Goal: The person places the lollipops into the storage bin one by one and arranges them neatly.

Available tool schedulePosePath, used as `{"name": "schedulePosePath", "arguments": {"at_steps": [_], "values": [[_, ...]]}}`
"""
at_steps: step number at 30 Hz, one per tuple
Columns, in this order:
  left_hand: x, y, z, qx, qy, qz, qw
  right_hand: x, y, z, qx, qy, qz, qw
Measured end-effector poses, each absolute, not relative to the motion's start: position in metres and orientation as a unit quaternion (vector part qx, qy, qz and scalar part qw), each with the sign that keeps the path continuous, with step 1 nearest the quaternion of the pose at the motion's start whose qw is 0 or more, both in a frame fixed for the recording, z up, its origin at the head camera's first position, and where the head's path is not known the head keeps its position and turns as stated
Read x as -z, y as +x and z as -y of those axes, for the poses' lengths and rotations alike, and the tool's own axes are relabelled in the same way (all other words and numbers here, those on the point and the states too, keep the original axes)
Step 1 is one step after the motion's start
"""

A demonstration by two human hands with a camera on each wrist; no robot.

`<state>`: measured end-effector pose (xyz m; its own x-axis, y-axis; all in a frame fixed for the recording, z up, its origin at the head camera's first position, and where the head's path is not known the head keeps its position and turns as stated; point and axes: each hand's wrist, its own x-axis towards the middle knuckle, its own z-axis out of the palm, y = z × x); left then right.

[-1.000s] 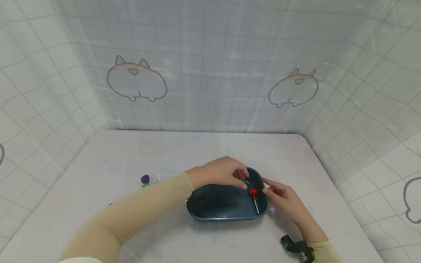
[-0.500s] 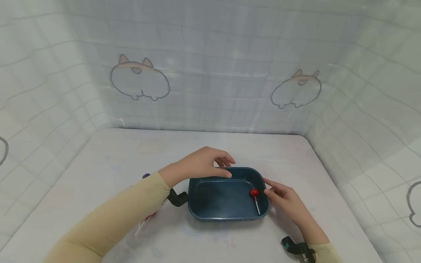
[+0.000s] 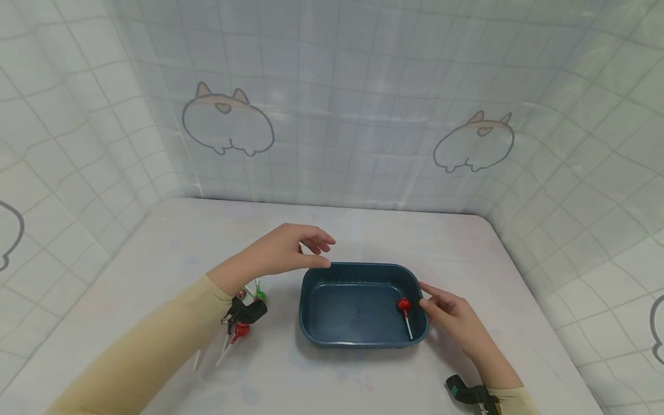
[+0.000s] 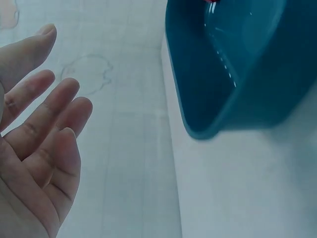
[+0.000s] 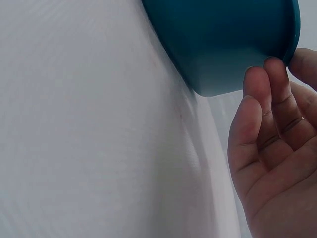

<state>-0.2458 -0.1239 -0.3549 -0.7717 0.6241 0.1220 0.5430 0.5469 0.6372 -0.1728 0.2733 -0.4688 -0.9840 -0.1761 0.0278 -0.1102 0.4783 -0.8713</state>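
A dark blue rectangular plastic tray stands on the table, with a red lollipop lying inside its right end, white stick toward the near side. My right hand holds the tray's right rim; in the right wrist view its thumb is at the rim and its fingertips lie against the outer wall. My left hand hovers by the tray's far left corner, fingers loosely bent, holding nothing. Under the left wrist lie several lollipops, among them a red one and a green one, partly hidden by the forearm and wrist camera.
The white table meets a curtain-like backdrop with a grid print at its back and sides. A black wrist camera hangs below the left wrist, close over the lollipops; another black camera sits at the right wrist.
My left hand has drawn back leftward from over the tray to beyond its far left corner, uncovering the tray's inside. The right hand and the red lollipop in the tray stay in place.
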Motion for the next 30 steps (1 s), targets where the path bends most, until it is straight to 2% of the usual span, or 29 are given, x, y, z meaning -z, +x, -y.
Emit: {"name": "schedulePosePath", "arguments": {"at_steps": [11,30], "values": [[0.364,-0.226,0.180,-0.354,0.265,-0.895,0.056,0.471,-0.172,-0.271,0.493,-0.076,-0.866,0.027],[0.430,-0.184,0.247,-0.341,0.225,-0.911,0.055,0.473,-0.175,-0.272,0.495,-0.082,-0.865,0.028]]}}
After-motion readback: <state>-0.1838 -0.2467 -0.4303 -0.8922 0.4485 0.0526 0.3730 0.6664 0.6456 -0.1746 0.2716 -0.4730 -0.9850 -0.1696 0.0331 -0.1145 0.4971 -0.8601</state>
